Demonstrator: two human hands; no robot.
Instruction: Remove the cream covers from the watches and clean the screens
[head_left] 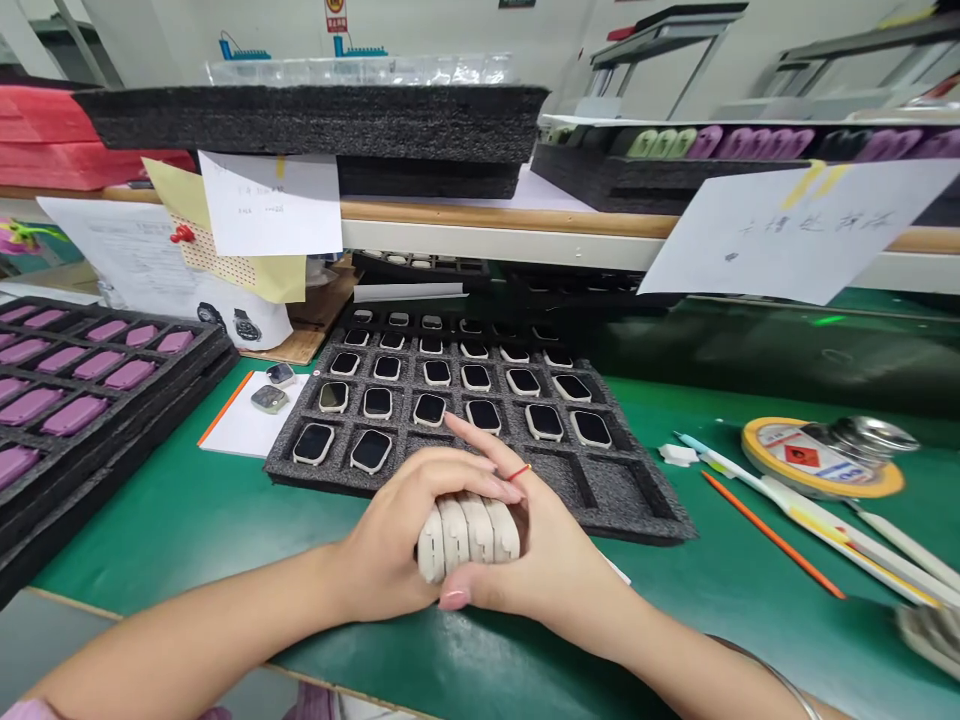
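Observation:
Several pale beige smartwatch cases [469,540] are pressed side by side in a row between my two hands. My left hand [397,530] wraps round them from the left, its fingers over the top. From the right my right hand [532,540] closes on the same row, thumb below and index finger stretched toward the tray. Just beyond lies a black foam tray [480,462] with rows of pockets, many holding watch cases with dark screens [371,452]. The front pockets at the right of the tray hold nothing. The undersides of the held cases are hidden by my hands.
At left, stacked foam trays hold purple cases [75,415]. Two loose watches [270,398] lie on white paper. To the right are a metal-topped dispenser in yellow tape [821,460], an orange stick [772,535] and a brush-like tool [817,520]. A shelf [495,225] crosses above.

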